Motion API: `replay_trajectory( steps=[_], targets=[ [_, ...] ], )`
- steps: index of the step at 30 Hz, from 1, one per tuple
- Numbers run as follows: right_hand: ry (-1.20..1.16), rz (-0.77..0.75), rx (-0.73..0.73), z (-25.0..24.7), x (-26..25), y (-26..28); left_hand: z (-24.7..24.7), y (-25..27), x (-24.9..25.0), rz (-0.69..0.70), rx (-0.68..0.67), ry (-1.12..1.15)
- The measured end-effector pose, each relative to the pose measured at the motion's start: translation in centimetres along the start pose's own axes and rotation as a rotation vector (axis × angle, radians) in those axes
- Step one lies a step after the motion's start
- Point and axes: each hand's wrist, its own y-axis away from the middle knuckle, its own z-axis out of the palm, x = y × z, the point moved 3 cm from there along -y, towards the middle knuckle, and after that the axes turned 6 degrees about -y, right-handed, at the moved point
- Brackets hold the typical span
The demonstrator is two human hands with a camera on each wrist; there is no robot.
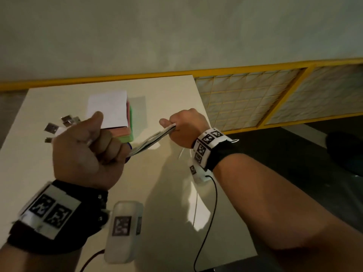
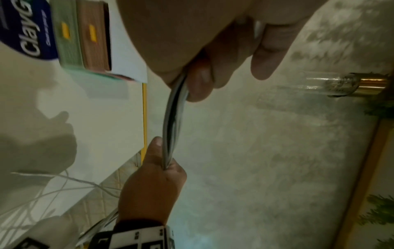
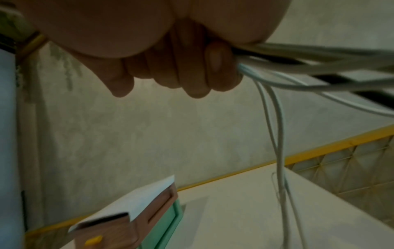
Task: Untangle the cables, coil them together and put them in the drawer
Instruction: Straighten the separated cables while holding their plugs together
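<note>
The cables (image 1: 152,139) ran as one taut bundle between the two fists above the counter (image 1: 169,185), long axis rising from the left hand (image 1: 86,152) toward the right hand (image 1: 183,130). Each hand was closed round the bundle; the plugs (image 1: 59,125) stuck out past the left fist, loose tails hung below the right. The small drawer unit (image 1: 110,112) stood just beyond, nearer the left hand.
</note>
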Motion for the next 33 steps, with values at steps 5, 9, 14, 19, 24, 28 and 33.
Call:
replay_trajectory(
  steps=[5, 9, 14, 19, 24, 28, 33],
  targets=[
    [-0.132, 0.097, 0.097, -3.7, 5.3, 2.1, 5.9, -0.4, -2.0, -0.034, -0.031, 0.030],
    [-0.292, 0.249, 0.126, -4.6, 11.0, 4.0, 10.7, -0.9, -4.9, -0.085, -0.066, 0.042],
    [-0.171, 0.085, 0.093, -3.5, 13.0, 7.2, 15.0, -2.1, -11.2, -0.167, -0.008, 0.010],
    [-0.520, 0.094, 0.014, 0.3, 10.9, 8.4, 17.3, -3.1, -15.4, -0.146, 0.003, -0.161],
    [-0.498, 0.287, -0.079, 1.5, 13.3, 7.9, 18.7, -2.6, -17.0, -0.136, -0.086, -0.279],
    [-0.536, 0.364, 0.020, 2.1, 15.6, 7.4, 18.9, -2.5, -16.8, -0.140, -0.165, -0.253],
    [-0.538, 0.541, 0.052, 3.7, 20.0, 7.1, 18.8, -1.9, -14.4, -0.144, -0.266, -0.192]
  ],
)
